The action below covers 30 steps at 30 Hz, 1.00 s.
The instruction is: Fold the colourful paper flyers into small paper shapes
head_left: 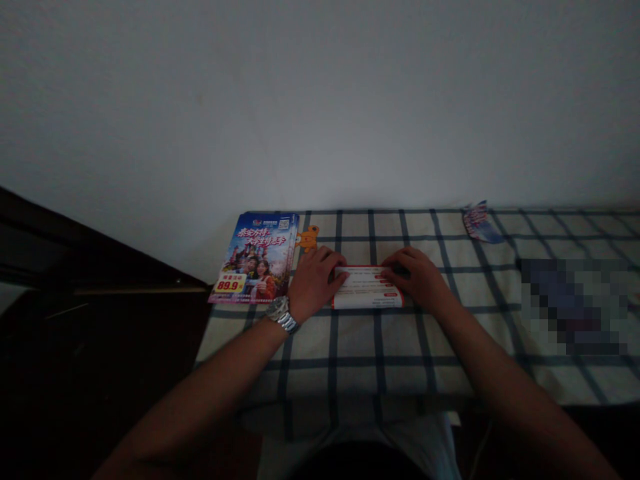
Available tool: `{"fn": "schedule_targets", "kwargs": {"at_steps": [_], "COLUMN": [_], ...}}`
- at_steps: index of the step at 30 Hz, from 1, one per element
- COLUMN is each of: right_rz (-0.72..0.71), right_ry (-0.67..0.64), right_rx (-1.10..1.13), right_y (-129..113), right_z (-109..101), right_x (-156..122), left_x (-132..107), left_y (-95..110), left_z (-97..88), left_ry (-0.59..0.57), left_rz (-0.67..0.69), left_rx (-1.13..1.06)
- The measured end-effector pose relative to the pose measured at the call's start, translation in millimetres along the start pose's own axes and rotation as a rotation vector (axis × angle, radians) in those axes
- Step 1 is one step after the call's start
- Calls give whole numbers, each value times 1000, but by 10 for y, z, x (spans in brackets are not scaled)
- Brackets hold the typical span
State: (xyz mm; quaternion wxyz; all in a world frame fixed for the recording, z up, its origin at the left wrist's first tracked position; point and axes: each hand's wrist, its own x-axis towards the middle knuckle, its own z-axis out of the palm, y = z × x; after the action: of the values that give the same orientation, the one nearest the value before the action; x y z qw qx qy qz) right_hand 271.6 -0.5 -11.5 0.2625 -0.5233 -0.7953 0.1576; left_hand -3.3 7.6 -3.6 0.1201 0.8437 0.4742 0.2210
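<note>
A white and red printed flyer [367,290], looking folded over, lies on the checked tablecloth in front of me. My left hand [320,277] grips its left end between thumb and fingers, and a silver watch [283,313] sits on that wrist. At the opposite end, my right hand [411,273] pinches the flyer near its upper right corner. Left of my left hand rests a stack of colourful flyers [257,257] with a blue top and a large 89.9 price. Both palms and some fingertips are hidden.
The checked tablecloth [355,363] covers a table against a pale wall [350,107]. A folded colourful paper [481,223] stands near the wall at right. Further right lies a pixelated patch [575,303]. An orange bear figure [307,238] shows beside the stack.
</note>
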Motion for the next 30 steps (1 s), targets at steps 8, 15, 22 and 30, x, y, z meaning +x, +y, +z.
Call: {"fn": "schedule_targets", "kwargs": {"at_steps": [8, 15, 22, 30], "right_rz": [-2, -1, 6, -3], "right_ry": [1, -3, -4, -8], "right_rx": [18, 6, 13, 28], "right_y": [40, 26, 13, 18], "right_z": [21, 14, 13, 12], "right_x": [1, -3, -1, 5], "left_x": [1, 2, 4, 4], "left_y": [-4, 4, -4, -1], "left_z": [14, -3, 2, -11], "left_ry": [5, -6, -5, -10], "left_rz": [-6, 2, 5, 5], "left_rx": [-5, 7, 10, 1]}}
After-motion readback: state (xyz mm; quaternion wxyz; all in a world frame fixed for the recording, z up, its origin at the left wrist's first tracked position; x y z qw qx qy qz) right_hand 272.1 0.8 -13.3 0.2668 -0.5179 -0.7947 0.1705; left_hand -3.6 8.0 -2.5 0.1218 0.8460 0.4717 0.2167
